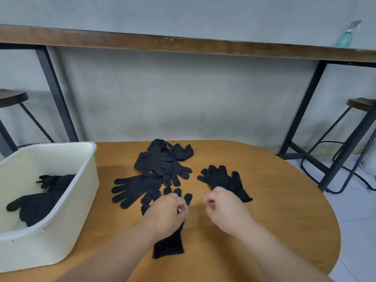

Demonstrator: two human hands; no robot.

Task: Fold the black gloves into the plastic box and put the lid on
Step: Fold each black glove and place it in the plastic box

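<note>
Several black gloves lie loose on a round wooden table (284, 200). A heap of gloves (162, 163) sits at the table's middle back, and one glove (132, 190) lies flat with its fingers pointing left. My left hand (168, 212) is closed on a black glove (169, 244) lying lengthwise under it, cuff toward me. My right hand (225, 208) is curled shut just in front of another glove (221, 180); whether it holds that glove is unclear. A cream plastic box (85, 192) stands at the left with folded black gloves (38, 204) inside. No lid is visible.
Behind the table runs a long wooden counter (183, 43) on black metal legs, with a green spray bottle (345, 37) on it. Bar stools stand at far left (12, 96) and at right (360, 102). The table's right edge drops to a tiled floor.
</note>
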